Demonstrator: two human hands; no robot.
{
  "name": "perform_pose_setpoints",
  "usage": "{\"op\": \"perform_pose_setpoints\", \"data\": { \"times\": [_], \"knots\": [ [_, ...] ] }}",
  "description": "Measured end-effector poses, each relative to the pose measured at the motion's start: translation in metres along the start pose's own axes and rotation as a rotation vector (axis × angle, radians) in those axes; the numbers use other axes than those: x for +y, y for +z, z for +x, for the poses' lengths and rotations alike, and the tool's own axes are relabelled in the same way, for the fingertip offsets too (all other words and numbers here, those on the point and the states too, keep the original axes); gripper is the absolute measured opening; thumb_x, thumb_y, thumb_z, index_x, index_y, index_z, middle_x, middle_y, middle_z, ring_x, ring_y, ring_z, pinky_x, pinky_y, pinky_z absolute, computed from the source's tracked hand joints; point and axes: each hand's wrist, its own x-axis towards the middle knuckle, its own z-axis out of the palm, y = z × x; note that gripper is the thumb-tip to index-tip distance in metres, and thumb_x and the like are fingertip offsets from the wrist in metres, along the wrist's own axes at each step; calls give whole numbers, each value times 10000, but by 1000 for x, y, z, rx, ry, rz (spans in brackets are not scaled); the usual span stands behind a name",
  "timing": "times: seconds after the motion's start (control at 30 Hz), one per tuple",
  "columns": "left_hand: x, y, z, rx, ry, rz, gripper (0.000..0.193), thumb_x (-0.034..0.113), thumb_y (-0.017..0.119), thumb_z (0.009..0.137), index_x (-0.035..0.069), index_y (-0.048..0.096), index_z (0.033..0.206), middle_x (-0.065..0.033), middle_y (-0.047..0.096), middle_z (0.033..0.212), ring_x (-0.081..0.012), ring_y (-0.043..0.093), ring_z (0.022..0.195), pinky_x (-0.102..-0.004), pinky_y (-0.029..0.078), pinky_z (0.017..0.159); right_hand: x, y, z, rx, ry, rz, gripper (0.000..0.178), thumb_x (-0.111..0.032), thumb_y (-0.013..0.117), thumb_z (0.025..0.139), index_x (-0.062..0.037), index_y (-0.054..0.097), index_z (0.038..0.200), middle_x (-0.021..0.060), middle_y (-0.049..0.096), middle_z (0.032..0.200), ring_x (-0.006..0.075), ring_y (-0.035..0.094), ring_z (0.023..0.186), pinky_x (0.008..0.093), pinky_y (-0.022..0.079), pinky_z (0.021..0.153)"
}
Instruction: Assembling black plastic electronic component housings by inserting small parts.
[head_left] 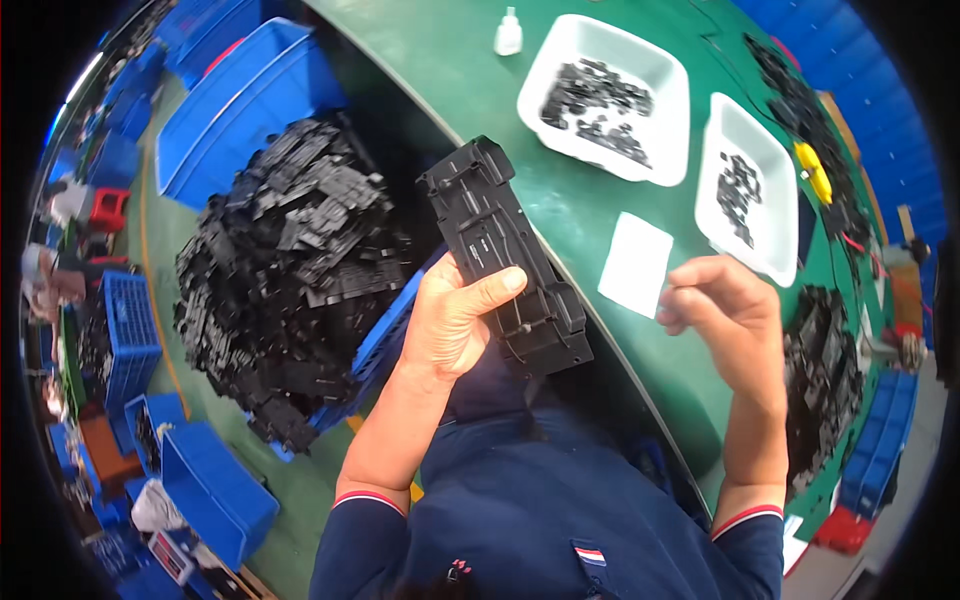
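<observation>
My left hand [452, 318] is wrapped round a long black moulded plastic part [487, 222], thumb across its face. The part is tilted, its far end up and to the left, in front of the table's edge. Over the green table [640, 345], my right hand [728, 312] has its fingers curled together in a pinch. Whatever they hold, if anything, is too small or hidden to make out. Just left of these fingers lies a white sheet of paper [636, 262]. Beyond it stand two white trays, the larger tray [668, 150] and the narrower tray [778, 180], both with small black pieces inside.
A big heap of black plastic parts [300, 230] fills a blue crate on my left. Blue bins [240, 110] stand behind it. A small white bottle [508, 35] is at the table's far side. More black parts [825, 370] and a yellow tool [814, 172] lie on the right.
</observation>
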Motion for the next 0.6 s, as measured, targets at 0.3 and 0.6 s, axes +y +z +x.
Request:
{"op": "perform_pose_setpoints", "data": {
  "times": [0.3,0.6],
  "knots": [
    [-30,23,4,-9,-72,66,337,57,680,852,7,550,1159,-110,630,1069,-226,642,973,-402,539,882,22,-11,-10,126,-11,-100,230,5,603,874,-6,653,1098,22,652,828,66,587,732,217,479,684],
    [-49,25,1,-3,-166,20,317,52,677,860,-26,581,1152,-150,640,1106,-248,640,1003,-400,529,899,52,-24,13,214,-104,-544,121,3,629,846,-38,709,928,57,616,839,150,575,758,276,468,686]
  ]
}}
